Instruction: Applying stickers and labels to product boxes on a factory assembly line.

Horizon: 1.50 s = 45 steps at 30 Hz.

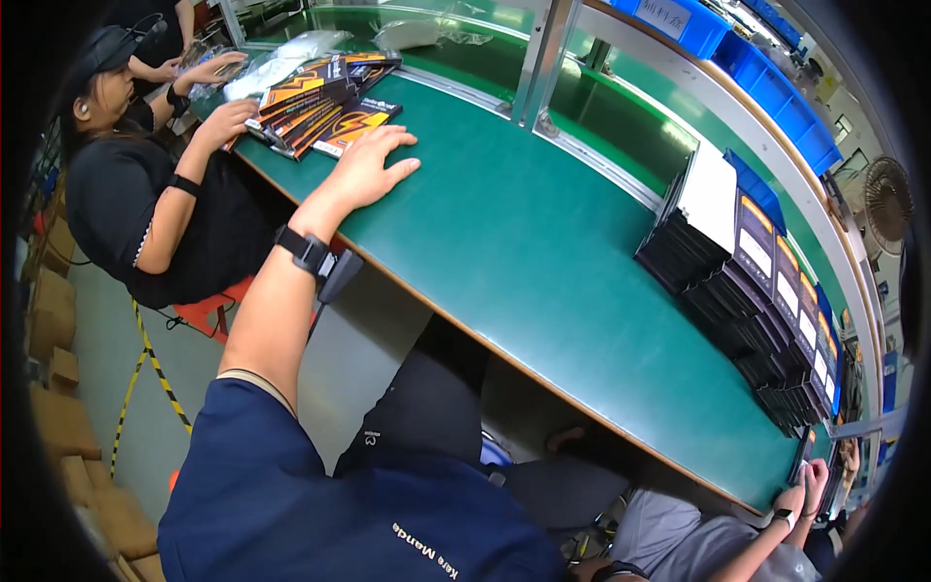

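My left hand (370,167) reaches out over the green tabletop (504,252), palm down with its fingers spread and nothing in it. Its fingers lie at the near edge of a flat black and orange box (357,124) with a lightning pattern; whether they touch it I cannot tell. More such flat boxes (303,102) lie fanned in a pile just beyond, with a co-worker's hand (231,123) on their left side. At the lower edge, a sliver of skin and a black band appear to be my right hand (584,569); its fingers are hidden.
Tall stacks of dark boxes (752,301) stand along the table's right side, a white panel (706,199) at their left end. Clear plastic bags (291,60) lie behind the pile. A metal post (546,63) rises at the back; blue bins (776,92) line a shelf. Co-workers sit at both ends.
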Available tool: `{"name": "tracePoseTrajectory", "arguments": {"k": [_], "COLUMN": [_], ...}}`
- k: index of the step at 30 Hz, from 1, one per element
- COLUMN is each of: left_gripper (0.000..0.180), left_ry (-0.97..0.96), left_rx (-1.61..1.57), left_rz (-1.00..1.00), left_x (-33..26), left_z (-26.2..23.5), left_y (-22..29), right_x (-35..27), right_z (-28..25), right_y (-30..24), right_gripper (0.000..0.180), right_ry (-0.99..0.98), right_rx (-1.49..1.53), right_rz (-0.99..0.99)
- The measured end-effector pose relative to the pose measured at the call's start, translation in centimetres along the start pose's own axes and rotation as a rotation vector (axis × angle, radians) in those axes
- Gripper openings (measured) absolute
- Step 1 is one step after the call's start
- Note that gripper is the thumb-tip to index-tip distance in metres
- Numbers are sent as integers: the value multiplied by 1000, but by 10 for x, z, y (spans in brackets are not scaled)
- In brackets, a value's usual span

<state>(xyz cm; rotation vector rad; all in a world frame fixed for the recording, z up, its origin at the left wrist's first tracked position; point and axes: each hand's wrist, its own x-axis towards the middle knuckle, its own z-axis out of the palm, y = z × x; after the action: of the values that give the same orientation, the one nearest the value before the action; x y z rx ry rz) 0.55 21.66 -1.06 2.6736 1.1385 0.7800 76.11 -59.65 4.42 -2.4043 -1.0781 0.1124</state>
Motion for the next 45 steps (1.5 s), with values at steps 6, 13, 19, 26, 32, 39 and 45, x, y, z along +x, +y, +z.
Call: {"name": "tracePoseTrajectory", "arguments": {"k": [6, 13, 19, 26, 32, 39, 45], "left_gripper": [36, 32, 29, 42, 64, 31, 12], "left_ry": [-42, 22, 45, -199, -64, 85, 290], "left_rx": [-42, -111, -46, -362, -476, -438, -865], "left_rz": [22, 126, 110, 461, 692, 804, 461], "left_x": [2, 2, 5, 30, 65, 93, 82], "left_z": [-15, -10, -7, 6, 21, 40, 27], "left_y": [-15, -30, 4, 130, 240, 274, 256], "right_x": [-6, -49, -71, -74, -73, -102, -109], "right_z": [22, 78, 107, 119, 120, 183, 233], "right_y": [0, -24, -67, -100, -157, -471, -583], "right_gripper": [26, 32, 42, 63, 53, 25, 48], "right_ry": [175, -116, -131, -21, -11, -275, -595], "right_rx": [360, -1238, -1336, -1246, -1215, 872, 1567], "right_rz": [109, 418, 408, 311, 233, -762, -1176]}}
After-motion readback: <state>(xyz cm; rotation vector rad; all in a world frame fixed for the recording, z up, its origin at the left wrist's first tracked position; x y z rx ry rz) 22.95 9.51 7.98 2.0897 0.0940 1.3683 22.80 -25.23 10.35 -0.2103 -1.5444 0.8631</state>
